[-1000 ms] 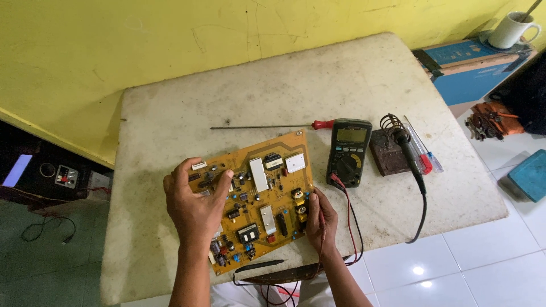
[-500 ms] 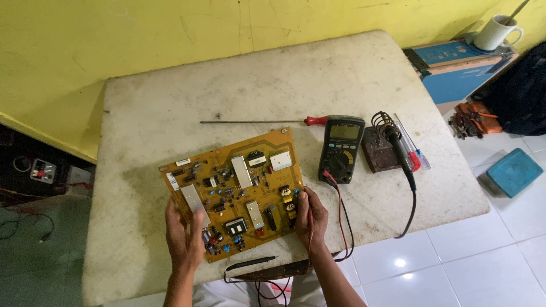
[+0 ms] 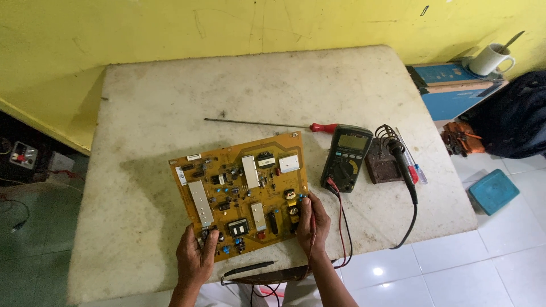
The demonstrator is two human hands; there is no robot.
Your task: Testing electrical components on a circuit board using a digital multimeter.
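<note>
Two hands, left hand and right hand, hold yellow circuit board; white label upper right.

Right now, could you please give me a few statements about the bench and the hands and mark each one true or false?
1. Both hands touch the circuit board. True: the left hand is at its near left corner, the right hand at its near right edge.
2. The multimeter lies left of the board. False: it lies to its right.
3. The red-handled screwdriver lies beyond the board. True.
4. The white mug stands on the table. False: it stands on a blue box beside it.
5. The soldering iron is in the right hand. False: it rests by the multimeter.
</note>
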